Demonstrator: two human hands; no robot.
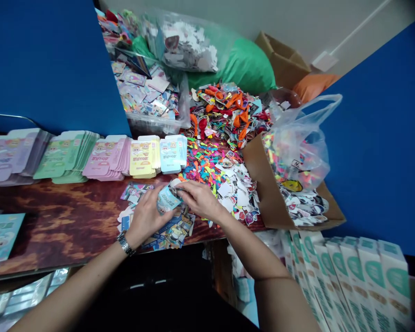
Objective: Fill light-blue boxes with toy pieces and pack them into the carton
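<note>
Head view shows a light-blue printed box — tilted, between both hands.

We've a glossy red-brown tabletop w/ flat cartons in a row: purple, green, pink, yellow, blue. R of them, small bright pcs & cutout stickers, then a cardboard box. Nearer us, loose cards; far L, a lt-blue printed pc.
</note>
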